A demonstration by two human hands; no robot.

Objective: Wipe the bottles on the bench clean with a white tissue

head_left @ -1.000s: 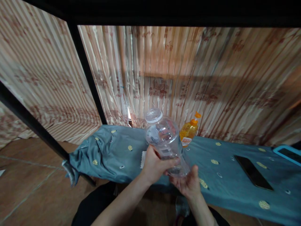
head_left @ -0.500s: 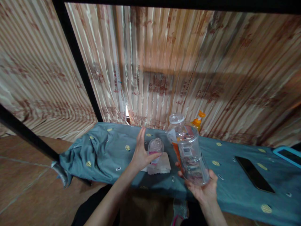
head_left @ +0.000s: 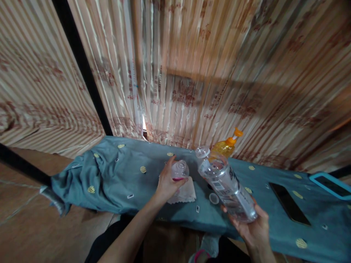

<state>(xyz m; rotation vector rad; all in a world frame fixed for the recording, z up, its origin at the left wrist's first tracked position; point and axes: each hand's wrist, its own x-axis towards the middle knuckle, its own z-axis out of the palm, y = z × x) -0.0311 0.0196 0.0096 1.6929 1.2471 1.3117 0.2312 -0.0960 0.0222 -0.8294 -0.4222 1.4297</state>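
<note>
My right hand [head_left: 251,223] is wrapped round the lower end of a large clear plastic bottle [head_left: 233,191], which tilts to the left with its mouth uncapped. My left hand [head_left: 168,182] curls round a small clear plastic bottle [head_left: 180,170] with a pink band, its thumb and fingers on either side. Beneath that small bottle lies a pale cloth or tissue [head_left: 189,191] with a wavy edge. A round whitish cap [head_left: 214,198] rests just left of the large bottle.
Behind the large bottle stands a yellow pump bottle [head_left: 223,148] with an orange top. A black phone [head_left: 289,202] and a blue-framed device [head_left: 330,185] lie to the right on the green patterned sheet [head_left: 131,182]. Striped curtains [head_left: 186,73] and a dark pole [head_left: 82,62] border the surface.
My left hand has closed in on the small bottle. My right hand has moved right and slightly down with the large bottle, tilting it more and bringing the cap into view.
</note>
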